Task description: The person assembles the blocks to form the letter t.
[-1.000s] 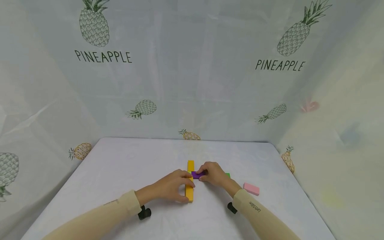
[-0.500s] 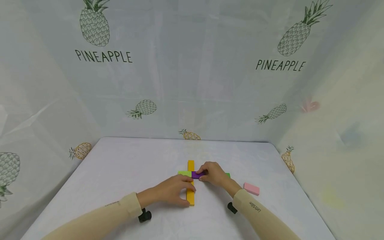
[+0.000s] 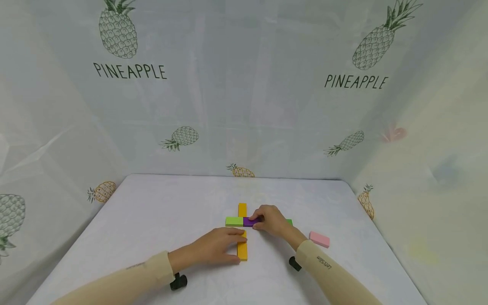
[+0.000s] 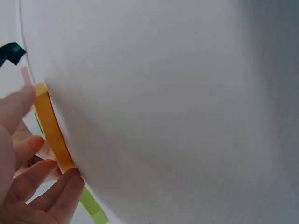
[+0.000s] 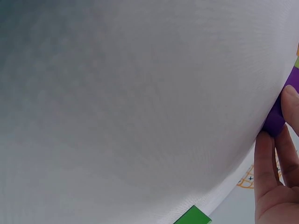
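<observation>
Orange near block point(image 3: 242, 250) lies on the white table point(image 3: 171, 203), its long axis running away from the person, square to the lime block point(image 3: 234, 221) and purple block point(image 3: 248, 222) and in line with the far orange block point(image 3: 242, 209). A narrow gap parts it from that crosswise pair. The left hand point(image 3: 214, 245) is nearer, to its left, and appears to hold it lengthwise, thumb at one end, fingertips at the other. The right hand point(image 3: 271, 220) pinches the purple block, which meets the lime block end to end. The green block point(image 3: 289, 222) and pink block point(image 3: 319, 239) lie farther right. PINEAPPLE is printed twice on the backdrop point(image 3: 244, 84); the right sleeve point(image 3: 339, 284) has small lettering, perhaps "LetsSlim", and the left sleeve's point(image 3: 122, 277) is too blurred to read.
</observation>
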Tool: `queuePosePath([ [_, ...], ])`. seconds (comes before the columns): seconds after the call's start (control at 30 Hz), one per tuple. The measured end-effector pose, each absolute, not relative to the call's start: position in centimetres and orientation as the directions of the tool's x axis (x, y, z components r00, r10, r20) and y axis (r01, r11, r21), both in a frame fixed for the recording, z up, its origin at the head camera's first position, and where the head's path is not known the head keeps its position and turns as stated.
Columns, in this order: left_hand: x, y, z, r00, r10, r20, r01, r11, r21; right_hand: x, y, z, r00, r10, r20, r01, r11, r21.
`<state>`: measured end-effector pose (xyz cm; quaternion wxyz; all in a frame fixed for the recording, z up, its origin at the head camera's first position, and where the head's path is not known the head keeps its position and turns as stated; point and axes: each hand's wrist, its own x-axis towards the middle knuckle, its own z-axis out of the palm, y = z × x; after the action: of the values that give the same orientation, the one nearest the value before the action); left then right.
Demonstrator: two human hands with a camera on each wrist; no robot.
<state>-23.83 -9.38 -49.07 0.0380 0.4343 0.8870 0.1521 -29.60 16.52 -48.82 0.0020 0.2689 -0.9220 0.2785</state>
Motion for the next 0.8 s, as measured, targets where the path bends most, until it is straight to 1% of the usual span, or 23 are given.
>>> queuePosePath([
  [0.2,-23.0,-9.5,-49.0,-0.604,0.792,0.094,0.773,0.553,0.31,-29.4,16.5,-48.6,-0.862,-0.487,0.139,-0.483,0.709,-0.514],
  [0.37,-22.5,-9.4,-48.9,-0.602,0.791,0.104,0.772,0.544,0.329,-29.3,16.5,-48.5,-0.863,-0.485,0.137,-0.482,0.714,-0.508],
  [0.53,-22.5,-9.3,-48.7,-0.603,0.791,0.104,0.77,0.543,0.335,-29.4,16.4,-48.6,-0.861,-0.487,0.147,-0.49,0.716,-0.497],
  [0.8,-22.8,-9.2,-48.8,-0.591,0.794,0.138,0.781,0.522,0.342,-29.5,16.5,-48.7,-0.862,-0.486,0.14,-0.487,0.722,-0.491],
])
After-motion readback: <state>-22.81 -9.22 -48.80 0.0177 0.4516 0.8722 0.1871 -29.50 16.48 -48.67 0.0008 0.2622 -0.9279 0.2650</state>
